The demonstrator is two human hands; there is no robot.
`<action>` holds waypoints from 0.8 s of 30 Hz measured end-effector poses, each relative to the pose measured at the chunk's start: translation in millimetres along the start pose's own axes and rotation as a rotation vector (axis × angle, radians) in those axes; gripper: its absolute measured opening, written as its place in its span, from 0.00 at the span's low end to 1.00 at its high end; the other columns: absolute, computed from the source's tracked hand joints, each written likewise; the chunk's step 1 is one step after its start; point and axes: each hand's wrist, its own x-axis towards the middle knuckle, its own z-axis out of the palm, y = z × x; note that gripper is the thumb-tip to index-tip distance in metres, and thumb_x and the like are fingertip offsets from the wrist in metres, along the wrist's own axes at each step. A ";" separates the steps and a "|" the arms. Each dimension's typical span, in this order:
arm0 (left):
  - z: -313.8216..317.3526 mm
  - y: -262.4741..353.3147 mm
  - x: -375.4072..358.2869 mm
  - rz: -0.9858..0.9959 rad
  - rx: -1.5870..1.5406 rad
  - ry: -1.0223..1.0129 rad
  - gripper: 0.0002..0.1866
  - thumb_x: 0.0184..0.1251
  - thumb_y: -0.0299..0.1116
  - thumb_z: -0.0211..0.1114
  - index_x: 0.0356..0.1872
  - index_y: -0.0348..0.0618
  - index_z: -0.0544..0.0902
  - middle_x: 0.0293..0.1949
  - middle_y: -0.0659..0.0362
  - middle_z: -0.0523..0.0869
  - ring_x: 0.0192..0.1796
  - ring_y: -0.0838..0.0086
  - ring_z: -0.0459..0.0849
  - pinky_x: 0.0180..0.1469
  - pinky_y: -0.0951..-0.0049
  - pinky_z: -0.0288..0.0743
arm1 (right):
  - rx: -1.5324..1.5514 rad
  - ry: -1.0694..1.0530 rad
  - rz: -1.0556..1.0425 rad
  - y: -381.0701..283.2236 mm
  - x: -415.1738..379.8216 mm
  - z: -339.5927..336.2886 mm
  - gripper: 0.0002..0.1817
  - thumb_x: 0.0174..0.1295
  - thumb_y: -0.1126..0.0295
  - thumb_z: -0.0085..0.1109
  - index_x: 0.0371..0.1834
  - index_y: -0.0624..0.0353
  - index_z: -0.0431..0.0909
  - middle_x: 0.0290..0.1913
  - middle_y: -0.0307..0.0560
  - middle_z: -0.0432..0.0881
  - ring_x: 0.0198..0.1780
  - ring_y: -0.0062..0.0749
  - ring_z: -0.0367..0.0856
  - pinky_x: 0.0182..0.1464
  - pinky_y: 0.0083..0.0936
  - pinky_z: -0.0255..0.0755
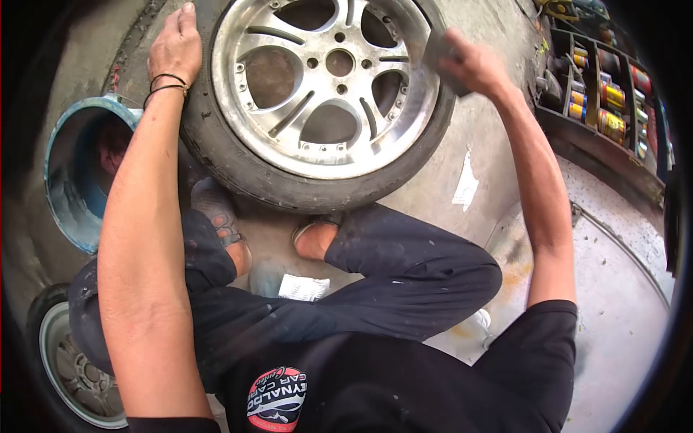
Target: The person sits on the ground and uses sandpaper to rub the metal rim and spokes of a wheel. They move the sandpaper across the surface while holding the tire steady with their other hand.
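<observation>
A wheel with a bare silver alloy rim (294,141) and a black tire (289,189) lies flat on the floor, face up, in front of my feet. My left hand (175,49) rests along the tire's left side, its fingers stretched out and holding nothing. Two thin dark bands circle that wrist. On the opposite side, my right hand (478,63) grips a dark grey pad (442,63) at the rim's right edge. Motion blurs the pad and the fingers, and the pad overlaps the rim's lip and tire there.
A blue bucket (59,173) stands tipped toward me at left, something reddish inside. Another wheel (76,361) lies at lower left. A divided rack (606,137) of cans is at upper right, above a pale panel (613,317). Paper scraps (465,184) lie on the floor.
</observation>
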 end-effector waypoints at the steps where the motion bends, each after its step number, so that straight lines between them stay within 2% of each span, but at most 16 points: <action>1: -6.9 10.1 -7.5 0.009 -0.023 -0.019 0.36 0.85 0.66 0.40 0.76 0.53 0.78 0.72 0.45 0.81 0.75 0.44 0.76 0.77 0.53 0.68 | -0.011 -0.182 -0.055 -8.0 -13.3 -0.3 0.29 0.68 0.55 0.70 0.70 0.46 0.73 0.50 0.57 0.91 0.52 0.59 0.90 0.51 0.52 0.82; 2: -4.6 11.8 -8.8 0.025 -0.021 -0.021 0.36 0.85 0.66 0.40 0.76 0.53 0.78 0.72 0.45 0.81 0.75 0.44 0.76 0.77 0.53 0.68 | -0.022 -0.363 -0.106 -15.4 -30.4 -4.1 0.29 0.68 0.56 0.70 0.71 0.46 0.73 0.49 0.57 0.91 0.51 0.60 0.89 0.50 0.52 0.82; 4: 2.9 3.8 -2.9 0.086 -0.098 0.047 0.37 0.85 0.66 0.39 0.75 0.52 0.77 0.68 0.43 0.84 0.72 0.43 0.79 0.75 0.48 0.69 | -0.099 -0.343 -0.072 -39.5 -53.0 -32.0 0.31 0.70 0.55 0.69 0.74 0.49 0.72 0.49 0.60 0.91 0.51 0.61 0.89 0.52 0.52 0.82; 6: 4.2 1.0 -2.7 0.088 -0.137 0.034 0.37 0.84 0.67 0.40 0.79 0.53 0.73 0.69 0.41 0.84 0.74 0.43 0.78 0.77 0.46 0.66 | 0.134 0.079 0.004 -41.0 -92.2 -39.4 0.36 0.69 0.55 0.71 0.75 0.56 0.71 0.49 0.62 0.90 0.52 0.62 0.89 0.54 0.52 0.81; 8: -1.1 4.8 -7.9 0.073 -0.159 0.013 0.38 0.84 0.66 0.41 0.81 0.53 0.69 0.70 0.41 0.83 0.75 0.43 0.77 0.79 0.43 0.61 | 0.193 0.186 0.091 -44.9 -131.5 -50.7 0.37 0.68 0.55 0.72 0.75 0.60 0.70 0.49 0.64 0.90 0.53 0.62 0.88 0.55 0.52 0.81; 10: -6.9 8.6 -27.4 0.072 0.013 0.062 0.39 0.84 0.66 0.42 0.82 0.52 0.66 0.71 0.42 0.82 0.75 0.43 0.77 0.81 0.40 0.57 | 0.165 0.232 0.163 -47.3 -167.9 -69.2 0.37 0.67 0.59 0.74 0.74 0.64 0.69 0.49 0.67 0.89 0.53 0.65 0.88 0.55 0.51 0.80; 14: -40.4 22.3 -47.4 0.125 0.192 0.110 0.36 0.83 0.64 0.48 0.79 0.50 0.71 0.72 0.44 0.81 0.75 0.46 0.78 0.79 0.43 0.63 | 0.291 0.338 0.243 -41.3 -206.0 -66.4 0.35 0.67 0.60 0.73 0.72 0.66 0.70 0.52 0.70 0.88 0.55 0.65 0.88 0.56 0.49 0.80; 16: -75.5 38.9 -41.9 0.480 0.208 -0.110 0.32 0.81 0.59 0.56 0.71 0.45 0.81 0.67 0.44 0.85 0.71 0.49 0.82 0.75 0.50 0.71 | 0.373 0.360 0.284 -41.8 -212.1 -59.2 0.35 0.67 0.60 0.74 0.71 0.68 0.71 0.52 0.70 0.88 0.55 0.64 0.88 0.57 0.48 0.81; 17: -95.8 55.3 -40.5 0.560 0.163 -0.197 0.26 0.78 0.54 0.63 0.58 0.43 0.89 0.57 0.45 0.91 0.64 0.51 0.88 0.67 0.55 0.79 | 0.493 0.297 0.338 -44.6 -210.1 -56.0 0.36 0.65 0.59 0.75 0.70 0.69 0.71 0.53 0.70 0.88 0.56 0.61 0.89 0.57 0.47 0.81; 18: -119.4 81.2 -53.4 0.560 0.064 -0.205 0.23 0.78 0.53 0.65 0.52 0.41 0.91 0.48 0.44 0.93 0.55 0.50 0.91 0.62 0.59 0.82 | 0.606 0.237 0.387 -42.9 -204.2 -55.3 0.37 0.64 0.59 0.76 0.69 0.70 0.72 0.53 0.70 0.88 0.56 0.58 0.89 0.58 0.45 0.81; 19: -141.6 107.8 -62.4 0.599 0.082 -0.215 0.22 0.78 0.51 0.65 0.52 0.42 0.91 0.47 0.45 0.93 0.53 0.50 0.92 0.60 0.59 0.82 | 0.661 0.221 0.370 -33.0 -196.1 -40.5 0.38 0.61 0.59 0.79 0.68 0.71 0.73 0.53 0.70 0.88 0.57 0.53 0.90 0.59 0.42 0.81; 20: -162.7 132.7 -71.7 0.631 0.099 -0.223 0.20 0.79 0.48 0.66 0.52 0.42 0.91 0.45 0.45 0.94 0.51 0.51 0.92 0.58 0.60 0.83 | 0.669 0.224 0.364 -35.8 -198.3 -40.8 0.38 0.61 0.59 0.79 0.68 0.71 0.73 0.53 0.70 0.88 0.57 0.53 0.90 0.59 0.42 0.81; 22: -201.0 178.6 -109.4 0.826 -0.142 -0.270 0.18 0.81 0.44 0.65 0.56 0.41 0.91 0.49 0.48 0.94 0.50 0.60 0.93 0.56 0.66 0.83 | 0.788 0.210 0.398 -43.0 -191.6 -48.2 0.39 0.60 0.61 0.80 0.70 0.71 0.72 0.56 0.69 0.87 0.58 0.54 0.89 0.61 0.41 0.82; 24: -234.1 216.9 -160.8 0.805 -0.311 -0.652 0.15 0.77 0.40 0.69 0.54 0.40 0.90 0.48 0.49 0.94 0.52 0.59 0.93 0.57 0.66 0.83 | 0.783 0.187 0.367 -42.2 -183.6 -43.5 0.40 0.59 0.64 0.79 0.71 0.71 0.72 0.58 0.70 0.86 0.61 0.53 0.88 0.64 0.41 0.79</action>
